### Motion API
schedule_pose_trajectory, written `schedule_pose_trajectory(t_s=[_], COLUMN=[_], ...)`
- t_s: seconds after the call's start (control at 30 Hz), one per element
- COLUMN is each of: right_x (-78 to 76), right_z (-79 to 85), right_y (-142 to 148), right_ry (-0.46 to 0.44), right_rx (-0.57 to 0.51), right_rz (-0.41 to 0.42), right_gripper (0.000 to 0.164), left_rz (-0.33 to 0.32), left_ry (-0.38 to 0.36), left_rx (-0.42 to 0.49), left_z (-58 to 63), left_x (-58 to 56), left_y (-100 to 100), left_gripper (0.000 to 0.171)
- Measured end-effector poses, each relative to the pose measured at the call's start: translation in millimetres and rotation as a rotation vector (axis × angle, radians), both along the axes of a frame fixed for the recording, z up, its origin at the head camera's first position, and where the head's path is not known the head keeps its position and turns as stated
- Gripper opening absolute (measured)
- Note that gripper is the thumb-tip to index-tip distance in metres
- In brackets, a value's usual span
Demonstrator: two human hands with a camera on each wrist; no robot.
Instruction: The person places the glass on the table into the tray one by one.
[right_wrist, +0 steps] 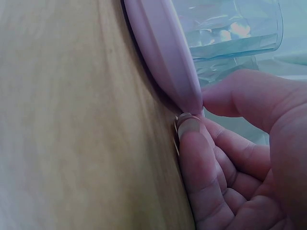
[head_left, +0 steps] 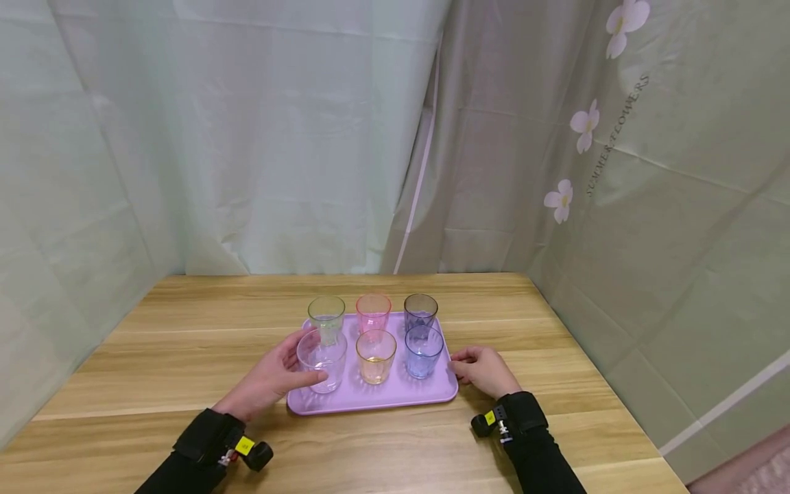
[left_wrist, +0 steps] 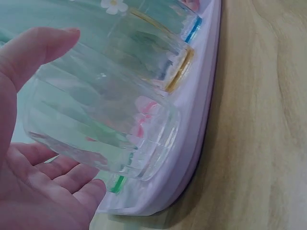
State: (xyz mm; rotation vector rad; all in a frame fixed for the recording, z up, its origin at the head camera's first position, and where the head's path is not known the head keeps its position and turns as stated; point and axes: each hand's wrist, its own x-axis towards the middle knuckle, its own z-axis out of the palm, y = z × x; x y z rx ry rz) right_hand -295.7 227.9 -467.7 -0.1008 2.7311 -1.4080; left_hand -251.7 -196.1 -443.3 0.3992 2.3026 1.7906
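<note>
A clear glass (head_left: 322, 363) stands at the near left corner of a purple tray (head_left: 395, 398). My left hand (head_left: 271, 374) holds this glass from the left, thumb on the near side and fingers around the far side. In the left wrist view the clear glass (left_wrist: 103, 117) appears between thumb and fingers, its base close to the tray. My right hand (head_left: 484, 369) pinches the tray's right edge; in the right wrist view its thumb (right_wrist: 240, 93) lies on the rim and a fingertip is beneath. Beside the clear glass are a yellow glass (head_left: 376, 360) and a blue glass (head_left: 423, 357).
Along the tray's far side stand a green glass (head_left: 326, 312), a pink glass (head_left: 373, 312) and a dark grey glass (head_left: 420, 310). The tray lies on a wooden table (head_left: 204, 350). Curtains (head_left: 278, 137) hang behind the table and along its sides.
</note>
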Motion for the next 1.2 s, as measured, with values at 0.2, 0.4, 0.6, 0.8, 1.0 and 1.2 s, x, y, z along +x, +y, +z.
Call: schedule_pose_trajectory(t_s=[0.2,0.4,0.6,0.8,1.0,1.2], right_x=[-0.7,-3.5,-6.4,-7.2,-4.7,-1.0], right_z=[-1.5,-5.1,-6.7,-7.1,-3.0,3.6], right_y=[-1,-1,1,4,4,2], right_ry=[-0.008,-0.016,-0.017,-0.024,-0.019,-0.027], right_rx=[0.014,0.016,-0.015,-0.062,-0.109,-0.132], right_rz=[-0.014,-0.018,-0.015,-0.004,0.011,-0.008], right_gripper=[0.021,0.021,0.024,0.027,0.029,0.028], left_rz=[-0.002,0.072,0.124,0.154,0.159,0.178], left_ry=[-0.006,-0.050,-0.042,-0.019,-0.025,-0.032], left_rx=[0.022,0.019,0.087,0.090,0.153,0.190], left_z=[4.1,6.4,10.2,17.9,20.5,23.0], left_x=[1.9,5.4,9.7,12.6,13.9,13.9], left_y=[-4,-5,-7,-8,-11,-12], left_gripper=[0.096,0.085,0.079,0.077,0.075,0.076])
